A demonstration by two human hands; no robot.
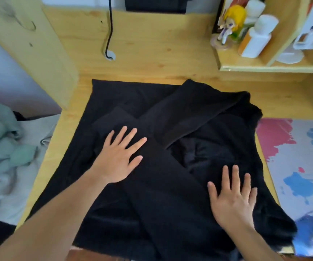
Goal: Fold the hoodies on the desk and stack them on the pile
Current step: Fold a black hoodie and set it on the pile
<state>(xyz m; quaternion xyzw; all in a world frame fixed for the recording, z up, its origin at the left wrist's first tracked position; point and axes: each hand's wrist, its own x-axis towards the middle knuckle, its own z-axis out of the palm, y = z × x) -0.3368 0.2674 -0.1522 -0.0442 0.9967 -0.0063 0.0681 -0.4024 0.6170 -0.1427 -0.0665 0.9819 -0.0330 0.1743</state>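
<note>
Left hand (118, 159) and right hand (233, 198) lie flat, fingers spread, gripping nothing, on the black hoodie (170, 110)

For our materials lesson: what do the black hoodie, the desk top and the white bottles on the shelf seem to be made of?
Black hoodie: soft, matte, fleecy knit fabric, probably cotton blend; fuzzy edges, limp folds.
Desk top: light wood or wood-look laminate, smooth; grain and knots show.
White bottles: likely plastic, smooth and opaque, though blurred.
</note>
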